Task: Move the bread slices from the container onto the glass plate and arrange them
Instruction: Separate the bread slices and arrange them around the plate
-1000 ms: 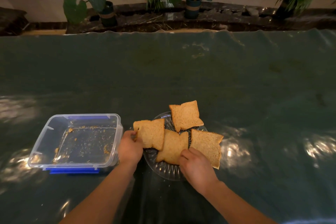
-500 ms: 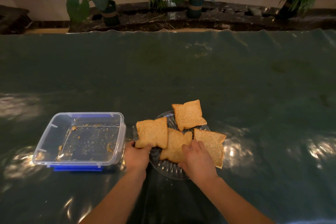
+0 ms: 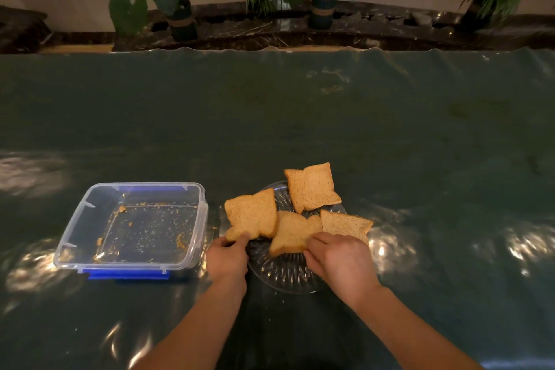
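Several brown bread slices lie on a clear glass plate (image 3: 282, 275) near the table's front. My left hand (image 3: 226, 258) pinches the near corner of the left slice (image 3: 252, 213), which overhangs the plate's left rim. My right hand (image 3: 339, 261) grips the near edge of the middle slice (image 3: 292, 230) and partly covers the right slice (image 3: 345, 224). The far slice (image 3: 310, 186) rests on the plate's back rim, untouched. The clear plastic container (image 3: 75, 228) with blue clips stands to the left and holds only crumbs.
The table wears a dark green glossy cover (image 3: 300, 117) with light glare patches. Potted plants (image 3: 180, 18) stand on a dark ledge beyond the far edge.
My left hand has slid from the left slice's side to its near corner. My right hand has moved left from the right slice onto the middle slice.
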The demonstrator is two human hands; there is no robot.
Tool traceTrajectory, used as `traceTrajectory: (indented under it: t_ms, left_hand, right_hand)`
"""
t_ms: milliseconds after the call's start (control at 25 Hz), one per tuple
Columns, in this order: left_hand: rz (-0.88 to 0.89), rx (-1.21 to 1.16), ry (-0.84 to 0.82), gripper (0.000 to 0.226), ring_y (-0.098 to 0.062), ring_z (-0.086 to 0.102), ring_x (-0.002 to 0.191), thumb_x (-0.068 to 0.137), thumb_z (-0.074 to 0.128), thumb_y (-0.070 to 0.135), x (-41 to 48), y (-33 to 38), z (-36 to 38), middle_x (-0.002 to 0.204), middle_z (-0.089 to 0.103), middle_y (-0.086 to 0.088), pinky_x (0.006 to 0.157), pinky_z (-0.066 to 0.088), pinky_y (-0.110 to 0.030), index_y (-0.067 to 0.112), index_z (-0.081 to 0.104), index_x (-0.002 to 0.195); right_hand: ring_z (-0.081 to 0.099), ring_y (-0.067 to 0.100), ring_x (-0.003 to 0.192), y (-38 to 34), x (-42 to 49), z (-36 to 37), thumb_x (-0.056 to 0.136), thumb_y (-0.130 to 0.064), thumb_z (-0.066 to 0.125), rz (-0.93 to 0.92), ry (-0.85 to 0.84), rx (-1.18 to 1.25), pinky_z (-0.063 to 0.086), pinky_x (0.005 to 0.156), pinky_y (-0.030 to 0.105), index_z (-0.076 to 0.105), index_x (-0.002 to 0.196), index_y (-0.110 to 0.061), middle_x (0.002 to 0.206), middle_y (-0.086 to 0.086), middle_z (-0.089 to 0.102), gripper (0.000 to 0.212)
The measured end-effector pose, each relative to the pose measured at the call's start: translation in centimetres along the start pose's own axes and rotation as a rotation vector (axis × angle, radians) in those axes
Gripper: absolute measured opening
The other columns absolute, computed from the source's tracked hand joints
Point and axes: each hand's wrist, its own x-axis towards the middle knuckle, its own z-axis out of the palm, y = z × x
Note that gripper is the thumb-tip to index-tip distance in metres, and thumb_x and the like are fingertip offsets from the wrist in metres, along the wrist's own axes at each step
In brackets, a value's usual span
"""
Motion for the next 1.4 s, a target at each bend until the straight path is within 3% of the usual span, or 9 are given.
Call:
traceTrajectory:
  t_ms: [160, 360, 600, 760, 920, 1040, 1160, 1280, 1400]
  left_hand:
    - [0.025, 0.004, 0.036, 0.037, -0.027, 0.065, 0.091, 0.075, 0.077, 0.019, 0.1, 0.2, 0.2, 0.094, 0.066, -0.005, 0.085, 0.057, -0.05, 0.014, 0.063, 0.109]
    - [0.106, 0.04, 0.019, 0.017, -0.026, 0.066, 0.083, 0.075, 0.075, 0.016, -0.3, -0.2, -0.1, 0.085, 0.068, -0.004, 0.081, 0.058, -0.051, 0.023, 0.063, 0.084]
    - [0.161, 0.137, -0.015, 0.01, -0.025, 0.068, 0.07, 0.073, 0.074, 0.016, -0.1, -1.8, -1.8, 0.073, 0.07, -0.006, 0.071, 0.06, -0.049, 0.02, 0.067, 0.079]
    - [0.126, 0.122, -0.073, 0.013, -0.023, 0.067, 0.07, 0.075, 0.074, 0.014, 0.1, -1.6, -1.9, 0.079, 0.07, -0.012, 0.056, 0.054, -0.037, 0.015, 0.067, 0.087]
    - [0.073, 0.087, -0.102, 0.033, -0.021, 0.063, 0.08, 0.077, 0.073, 0.024, 0.3, -1.0, -1.7, 0.091, 0.066, -0.009, 0.059, 0.053, -0.038, 0.014, 0.061, 0.105]
    - [0.099, 0.124, -0.105, 0.051, -0.023, 0.062, 0.09, 0.078, 0.072, 0.038, 0.4, -0.1, -1.1, 0.104, 0.065, -0.004, 0.067, 0.054, -0.04, 0.019, 0.055, 0.123]
    - [0.25, 0.294, -0.04, 0.057, -0.03, 0.065, 0.1, 0.082, 0.07, 0.037, 0.9, 1.0, -0.4, 0.12, 0.065, -0.008, 0.084, 0.056, -0.051, 0.015, 0.053, 0.132]
    - [0.246, 0.292, -0.039, 0.052, -0.031, 0.067, 0.093, 0.082, 0.072, 0.026, 1.2, 1.6, 0.1, 0.113, 0.068, -0.01, 0.079, 0.058, -0.049, 0.013, 0.056, 0.129]
    - [0.271, 0.326, -0.049, 0.049, -0.024, 0.066, 0.084, 0.081, 0.073, 0.021, 1.4, 1.5, 0.3, 0.109, 0.069, -0.009, 0.066, 0.056, -0.037, 0.012, 0.059, 0.128]
  right_hand:
    - [0.061, 0.018, 0.064, 2.5, 0.4, -2.4, 0.084, -0.035, 0.064, 0.054, 0.085, 0.035, 0.049, 0.046, 0.032, 0.069, 0.079, -0.025, 0.072, -0.008, 0.069, 0.013]
    - [0.061, 0.018, 0.065, 3.8, 0.6, -2.6, 0.082, -0.025, 0.073, 0.186, 0.198, 0.261, 0.051, 0.049, 0.034, 0.073, 0.084, -0.021, 0.069, -0.006, 0.069, 0.004]
    - [0.062, 0.015, 0.077, 1.6, -1.8, -0.1, 0.088, -0.026, 0.064, -0.111, 0.169, 0.365, 0.055, 0.064, 0.032, 0.07, 0.091, -0.017, 0.086, -0.005, 0.07, 0.011]
    - [0.062, 0.013, 0.082, 0.0, -4.2, 2.1, 0.091, -0.031, 0.059, -0.23, 0.081, 0.253, 0.055, 0.065, 0.027, 0.069, 0.089, -0.019, 0.09, -0.008, 0.07, 0.015]
    - [0.061, 0.011, 0.086, -0.3, -4.7, 2.7, 0.088, -0.037, 0.062, -0.181, 0.01, 0.239, 0.055, 0.066, 0.026, 0.068, 0.086, -0.022, 0.094, -0.011, 0.069, 0.016]
    - [0.06, 0.008, 0.091, 1.0, -4.9, 2.6, 0.082, -0.041, 0.068, 0.057, 0.105, 0.331, 0.055, 0.063, 0.025, 0.068, 0.092, -0.027, 0.097, -0.013, 0.069, 0.017]
    - [0.061, 0.018, 0.099, 5.1, -4.0, 2.2, 0.082, -0.043, 0.067, 0.624, 0.227, 0.357, 0.053, 0.07, 0.03, 0.063, 0.112, -0.027, 0.11, -0.003, 0.064, 0.035]
    - [0.064, 0.029, 0.1, 8.6, -1.8, 2.3, 0.084, -0.048, 0.064, 0.98, -0.043, 0.49, 0.054, 0.081, 0.041, 0.057, 0.122, -0.014, 0.115, 0.008, 0.064, 0.051]
    - [0.069, 0.028, 0.074, 9.3, -0.1, 3.0, 0.084, -0.034, 0.068, 0.976, -0.15, 0.681, 0.059, 0.073, 0.045, 0.065, 0.096, -0.006, 0.083, 0.008, 0.072, 0.03]
